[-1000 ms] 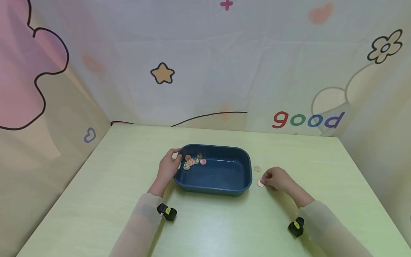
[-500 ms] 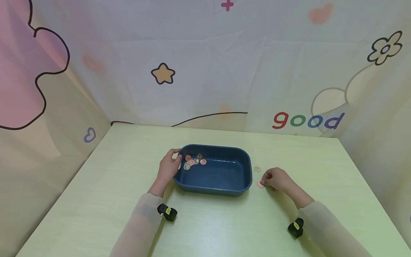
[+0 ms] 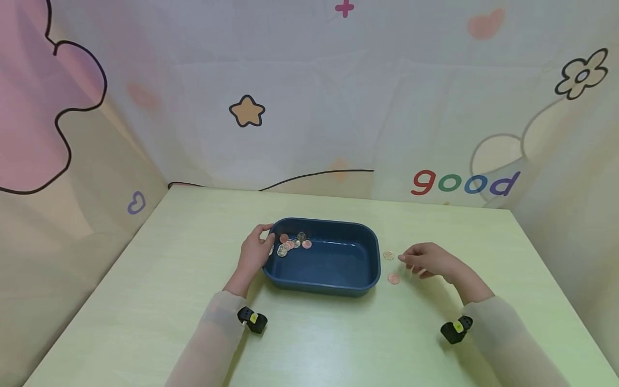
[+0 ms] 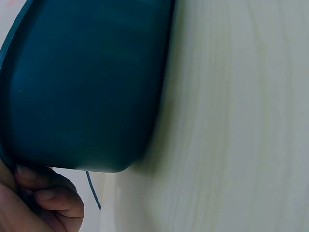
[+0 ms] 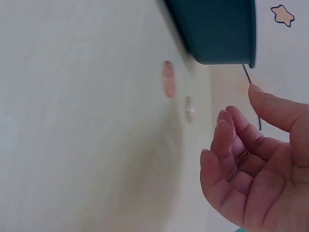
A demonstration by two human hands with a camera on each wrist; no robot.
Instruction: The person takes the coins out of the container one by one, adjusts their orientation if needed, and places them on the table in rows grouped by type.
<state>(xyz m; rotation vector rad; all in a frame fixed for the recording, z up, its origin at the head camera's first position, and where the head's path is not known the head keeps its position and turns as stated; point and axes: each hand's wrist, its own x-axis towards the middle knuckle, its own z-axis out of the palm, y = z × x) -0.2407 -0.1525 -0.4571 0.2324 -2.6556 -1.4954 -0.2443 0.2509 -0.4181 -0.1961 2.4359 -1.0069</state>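
Note:
A dark blue rectangular plastic bin stands mid-table. My left hand grips its left end, thumb over the rim and fingers against the outer wall; the left wrist view shows those fingers curled at the bin's end. Several copper and gold-toned coins lie inside near that hand. Right of the bin, a copper coin and a gold-toned coin lie flat on the table. My right hand hovers just beside them, holding nothing; its fingers are loosely bent, with the thumb apart in the right wrist view.
The pale green table reaches back to a printed cloth backdrop, which also hangs along both sides. A small black wrist camera sits on the left sleeve, another black camera on the right.
My right hand has let go of the copper coin, leaving it on the table, and has risen and moved back and slightly right. The left hand keeps its grip on the bin.

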